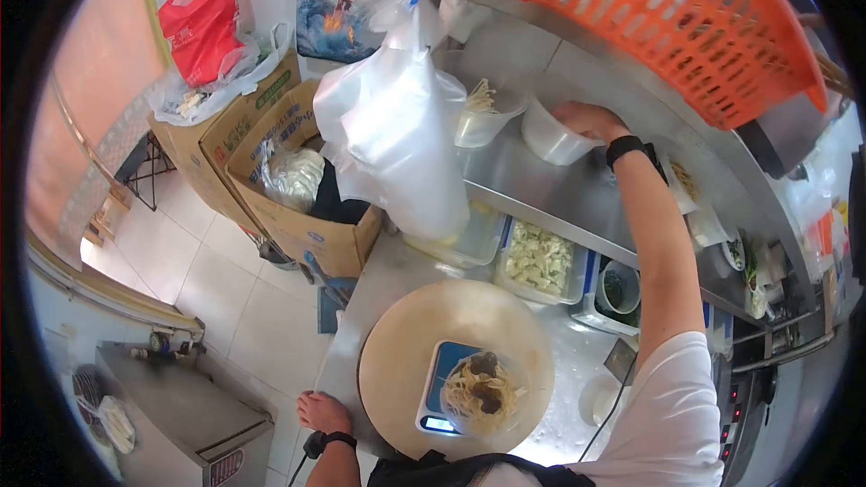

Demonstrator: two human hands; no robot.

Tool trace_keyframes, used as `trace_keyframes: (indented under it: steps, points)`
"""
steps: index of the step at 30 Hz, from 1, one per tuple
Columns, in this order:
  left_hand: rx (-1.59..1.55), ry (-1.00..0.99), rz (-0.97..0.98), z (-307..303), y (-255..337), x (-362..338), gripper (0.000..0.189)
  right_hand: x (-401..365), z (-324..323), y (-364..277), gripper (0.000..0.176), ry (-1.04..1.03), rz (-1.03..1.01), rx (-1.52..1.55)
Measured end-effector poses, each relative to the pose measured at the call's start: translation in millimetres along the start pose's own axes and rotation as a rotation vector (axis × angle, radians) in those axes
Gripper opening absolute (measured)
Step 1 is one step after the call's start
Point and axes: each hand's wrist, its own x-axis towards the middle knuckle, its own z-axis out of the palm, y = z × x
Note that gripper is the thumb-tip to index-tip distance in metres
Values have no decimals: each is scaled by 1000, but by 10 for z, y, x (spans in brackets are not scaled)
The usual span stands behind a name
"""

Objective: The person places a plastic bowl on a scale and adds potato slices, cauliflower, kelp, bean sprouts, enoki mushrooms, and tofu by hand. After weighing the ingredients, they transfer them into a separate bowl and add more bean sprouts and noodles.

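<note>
My right hand [591, 119] reaches over the rim of a white plastic tub [552, 140] on the metal shelf, its fingers dipping inside. The tub's contents and my fingertips are hidden. My left hand [325, 413] hangs beside the left edge of the counter, fingers curled in, with nothing showing in it. Between my arms, a digital kitchen scale [440, 422] rests on a round chopping board [397, 343]. On the scale sits a clear bowl [487, 397] of pale noodle-like strands and dark brown pieces. Another tub [483, 126], holding enoki-like mushrooms, stands left of the one I reach into.
An orange basket [649, 18] overhangs the shelf. A bundle of clear plastic bags [397, 117] hangs in front of the cardboard boxes [262, 153]. Containers line the counter's back, one with chopped pale vegetables [538, 257]. A metal cabinet [180, 406] stands at lower left.
</note>
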Motion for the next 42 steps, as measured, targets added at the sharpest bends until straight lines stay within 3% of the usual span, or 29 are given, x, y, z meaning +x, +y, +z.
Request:
trace_keyframes:
  steps: [1,3,4,6,8,10,12,14,16,18,20,23,24,27,29,30,32,34,37,42]
  points:
    - [-28,14,21,-6,-1,-10,17,-1,5,-133,23,-15,2,2]
    - [-36,24,39,-55,-39,-13,16,-37,3,-363,35,148,66,-457]
    - [-25,35,70,-65,-20,-11,16,-87,73,-323,35,133,64,-455]
    - [-6,37,97,-67,-24,-42,16,-433,232,-170,43,265,-360,-69]
    - [-18,-21,82,-38,-46,-17,17,-864,516,-142,32,637,-805,-600]
    - [-66,6,83,-49,-56,-38,18,-1371,709,-485,18,614,-316,-398]
    - [-121,34,86,0,-142,19,19,-1868,837,-511,19,529,-362,-433]
    - [-680,204,229,32,-317,99,25,-2448,1098,-794,17,577,-478,-480]
    - [-1214,25,218,-687,-83,-38,30,-2960,1342,-1100,18,529,-578,-469]
    - [-1374,-420,400,-1579,103,-232,30,-3310,1647,-1319,19,464,-695,-443]
    - [-1410,-804,555,-2235,315,-444,52,-3547,1966,-1488,20,398,-857,-427]
    - [-1760,-1411,396,-2617,261,-744,88,-3802,2435,-1693,29,310,-1017,-348]
    - [-1748,-1398,380,-2665,165,-755,88,-3863,2535,-1741,29,302,-1024,-327]
    - [-1629,-1416,270,-2711,-52,-772,99,-3995,2627,-1865,33,-138,-899,-191]
    - [-1484,-1326,585,-2683,-191,-826,95,-3975,2675,-1916,33,-132,-819,-22]
    - [-1472,-1342,577,-2694,-225,-875,95,-3964,2709,-1936,32,-121,-742,128]
    - [-1523,-1448,477,-2773,-249,-970,95,-3924,2868,-1956,35,-27,-633,-11]
    - [-1463,-1455,514,-2857,-260,-985,96,-3841,3001,-1924,43,160,-660,-232]
    - [-1391,-1471,548,-2883,-297,-1012,96,-3868,3026,-1960,49,105,-667,-84]
    - [-1324,-1493,578,-2863,-329,-1033,95,-3914,3070,-1986,47,117,-633,-96]
